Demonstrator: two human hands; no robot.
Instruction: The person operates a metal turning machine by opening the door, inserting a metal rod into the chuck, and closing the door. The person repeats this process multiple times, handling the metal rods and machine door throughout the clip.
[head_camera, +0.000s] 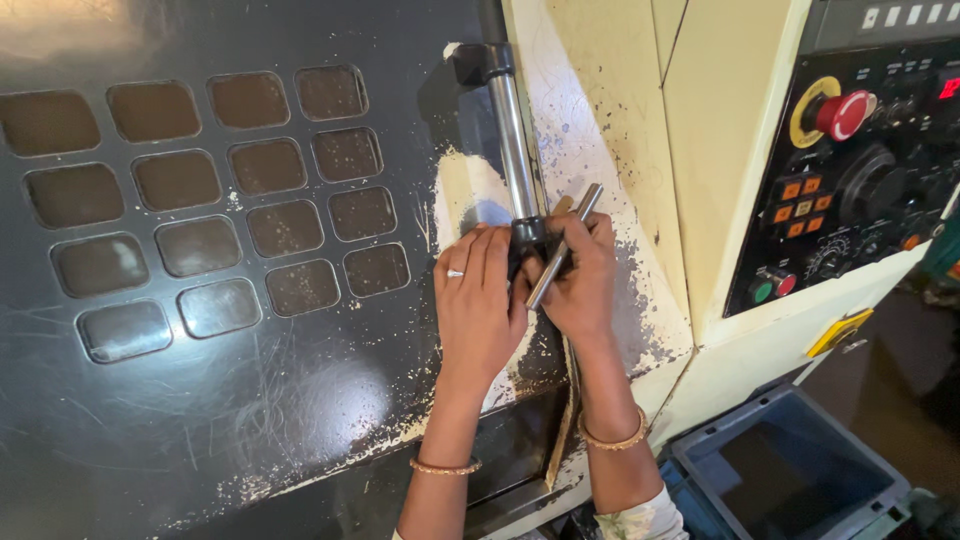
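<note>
My left hand (478, 300) lies flat against the dark machine door (250, 400), its fingers reaching the lower mount of the chrome door handle (512, 140). A ring sits on one finger. Beside it, my right hand (582, 285) grips a short shiny metal rod (566, 245) that slants up to the right, and its thumb side touches the handle's black lower mount (526, 236). Both wrists wear thin bangles.
The door has a grid of several small rounded windows (210, 200). A control panel (850, 170) with a red round stop button (842, 114) and small orange keys stands at right. A blue-grey plastic crate (790, 470) sits below right. The cream frame shows chipped paint.
</note>
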